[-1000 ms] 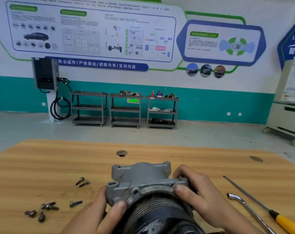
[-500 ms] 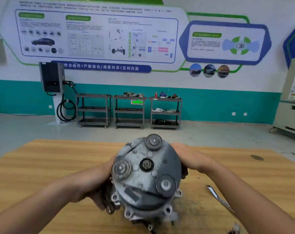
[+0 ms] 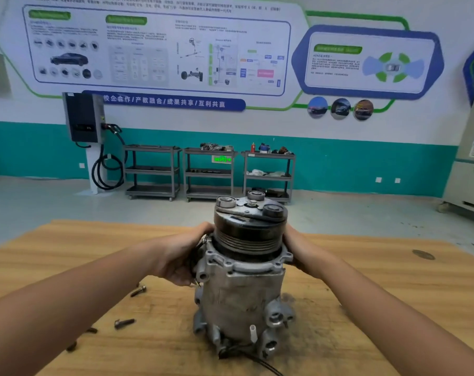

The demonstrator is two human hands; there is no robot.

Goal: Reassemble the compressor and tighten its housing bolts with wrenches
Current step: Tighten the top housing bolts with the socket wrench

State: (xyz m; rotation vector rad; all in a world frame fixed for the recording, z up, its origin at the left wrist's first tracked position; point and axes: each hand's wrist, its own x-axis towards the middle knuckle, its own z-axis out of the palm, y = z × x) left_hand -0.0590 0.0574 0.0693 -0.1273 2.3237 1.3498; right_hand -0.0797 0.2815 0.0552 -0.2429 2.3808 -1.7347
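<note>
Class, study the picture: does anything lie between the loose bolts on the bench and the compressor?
Nothing visible does. Only bare bench separates the bolts from the compressor, though the left hand and right hand both hold its upper body.

The blue wall banner (image 3: 162, 103) reads "校企合作/产教融合/成果共享/互利共赢".

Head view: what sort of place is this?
Probably an automotive training workshop: a car-systems wall poster, a wall-mounted charging unit, and shelved carts holding parts along the wall.
</note>
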